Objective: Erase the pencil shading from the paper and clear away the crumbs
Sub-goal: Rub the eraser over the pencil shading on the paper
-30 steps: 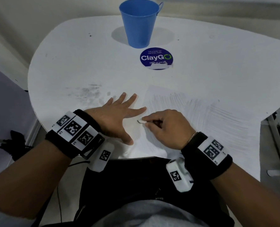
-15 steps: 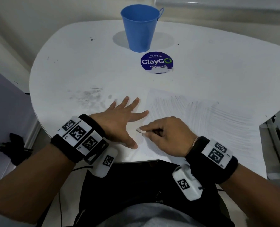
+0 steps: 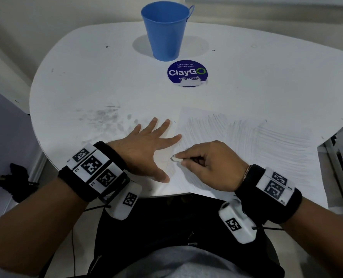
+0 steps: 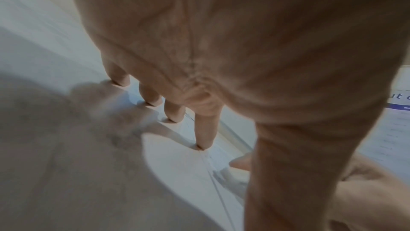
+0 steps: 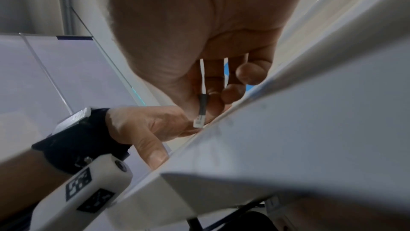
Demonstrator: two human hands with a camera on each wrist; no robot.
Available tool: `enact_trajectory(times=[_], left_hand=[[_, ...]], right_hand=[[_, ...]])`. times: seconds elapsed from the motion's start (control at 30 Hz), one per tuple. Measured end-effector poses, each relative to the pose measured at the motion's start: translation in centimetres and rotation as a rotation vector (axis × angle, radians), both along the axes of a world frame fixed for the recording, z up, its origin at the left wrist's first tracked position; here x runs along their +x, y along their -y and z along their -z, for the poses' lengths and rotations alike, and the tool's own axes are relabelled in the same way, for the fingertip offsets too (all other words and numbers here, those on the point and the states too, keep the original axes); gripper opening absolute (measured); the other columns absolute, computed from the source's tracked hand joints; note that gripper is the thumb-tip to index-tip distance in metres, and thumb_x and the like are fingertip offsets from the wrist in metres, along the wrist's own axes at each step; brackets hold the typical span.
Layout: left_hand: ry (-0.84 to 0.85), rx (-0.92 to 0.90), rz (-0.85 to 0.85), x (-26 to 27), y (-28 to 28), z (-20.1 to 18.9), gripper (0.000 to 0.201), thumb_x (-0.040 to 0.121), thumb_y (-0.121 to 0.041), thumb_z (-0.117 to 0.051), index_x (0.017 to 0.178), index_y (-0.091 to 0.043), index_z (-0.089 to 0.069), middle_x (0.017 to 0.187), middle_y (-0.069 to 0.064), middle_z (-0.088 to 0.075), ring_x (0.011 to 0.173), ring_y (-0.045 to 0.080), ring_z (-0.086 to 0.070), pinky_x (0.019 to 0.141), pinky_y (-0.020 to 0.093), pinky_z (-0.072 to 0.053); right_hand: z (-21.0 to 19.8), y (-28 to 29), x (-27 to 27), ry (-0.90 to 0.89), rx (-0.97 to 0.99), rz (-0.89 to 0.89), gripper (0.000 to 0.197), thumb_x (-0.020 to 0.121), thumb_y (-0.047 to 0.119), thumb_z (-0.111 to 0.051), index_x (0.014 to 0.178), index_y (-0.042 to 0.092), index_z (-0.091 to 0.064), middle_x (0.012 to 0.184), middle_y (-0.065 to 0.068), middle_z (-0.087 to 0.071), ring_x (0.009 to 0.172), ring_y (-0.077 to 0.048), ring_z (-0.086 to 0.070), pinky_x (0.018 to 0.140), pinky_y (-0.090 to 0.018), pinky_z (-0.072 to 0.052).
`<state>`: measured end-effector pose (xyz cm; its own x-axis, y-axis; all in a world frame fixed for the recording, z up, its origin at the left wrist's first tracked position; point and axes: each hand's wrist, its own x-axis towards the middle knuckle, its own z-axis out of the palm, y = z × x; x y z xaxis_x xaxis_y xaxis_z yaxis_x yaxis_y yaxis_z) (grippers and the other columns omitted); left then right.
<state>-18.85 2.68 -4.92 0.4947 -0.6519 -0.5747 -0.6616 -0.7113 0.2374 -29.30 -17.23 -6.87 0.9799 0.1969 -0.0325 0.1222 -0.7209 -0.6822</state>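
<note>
- While my left hand (image 3: pixel 144 151) lies flat, fingers spread, pinning the paper (image 3: pixel 246 149) at its left edge, I rub short strokes.
- Right hand (image 3: pixel 210 165) pinches the eraser (image 3: pixel 175 158), lower centre; light pressure, or the sheet creases.

White rounded table (image 3: pixel 90 81), scuffed, grey smudge patch (image 3: pixel 104 115) near left-front edge, few dark specks. Blue cup (image 3: pixel 165 31) w/ handle upright at far side, casts soft shadow. Round blue sticker (image 3: pixel 187 73) reading "ClayGO" just in front of cup, lower edge peeled. Off-white wall (image 3: pixel 46 15) behind table. Lavender-grey panel (image 3: pixel 4 141) at left w/ black bundle (image 3: pixel 16 177) on floor beside it. Metal rails (image 3: pixel 334 167) at right edge. Light dim, diffuse, from above.
</note>
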Motion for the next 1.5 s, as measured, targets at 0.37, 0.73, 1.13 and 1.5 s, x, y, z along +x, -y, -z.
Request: enact_trajectory(times=[0.37, 0.73, 1.13, 1.5], left_hand=[[-0.014, -0.102, -0.036, 0.3, 1.0, 0.0, 0.101, 0.084, -0.061, -0.069, 0.155, -0.055, 0.003, 0.164, -0.012, 0.028, 0.148, 0.011, 0.033, 0.122, 0.042, 0.017], [-0.026, -0.110, -0.051, 0.2, 1.0, -0.2, 0.075, 0.096, -0.057, -0.055, 0.154, -0.055, -0.008, 0.164, -0.012, 0.026, 0.149, 0.013, 0.031, 0.123, 0.043, 0.016], [-0.025, -0.090, -0.073, 0.2, 1.4, -0.5, 0.077, 0.094, -0.055, -0.060, 0.153, -0.057, -0.011, 0.164, -0.013, 0.025, 0.150, 0.014, 0.029, 0.123, 0.044, 0.014], [-0.028, -0.092, -0.073, 0.3, 1.2, -0.3, 0.091, 0.085, -0.058, -0.068, 0.153, -0.059, -0.007, 0.163, -0.015, 0.027, 0.148, 0.011, 0.032, 0.122, 0.043, 0.016]], right_hand=[[0.3, 0.7, 0.6, -0.025, -0.034, 0.014, 0.023, 0.093, 0.030, -0.064, 0.113, 0.037, -0.074, 0.096, 0.018, -0.073, 0.073, 0.000, -0.061, 0.075, -0.024, -0.050], [-0.6, 0.9, 0.8, -0.124, -0.003, 0.047, 0.021, 0.093, 0.030, -0.065, 0.111, 0.035, -0.074, 0.102, 0.015, -0.075, 0.084, -0.003, -0.066, 0.086, -0.031, -0.053], [-0.7, 0.9, 0.7, -0.101, -0.009, 0.059, 0.021, 0.093, 0.030, -0.065, 0.110, 0.037, -0.075, 0.099, 0.019, -0.074, 0.083, 0.003, -0.064, 0.084, -0.028, -0.053], [-0.6, 0.6, 0.8, -0.049, -0.026, 0.103, 0.022, 0.095, 0.032, -0.062, 0.113, 0.038, -0.074, 0.105, 0.018, -0.073, 0.087, 0.001, -0.066, 0.084, -0.030, -0.053]])
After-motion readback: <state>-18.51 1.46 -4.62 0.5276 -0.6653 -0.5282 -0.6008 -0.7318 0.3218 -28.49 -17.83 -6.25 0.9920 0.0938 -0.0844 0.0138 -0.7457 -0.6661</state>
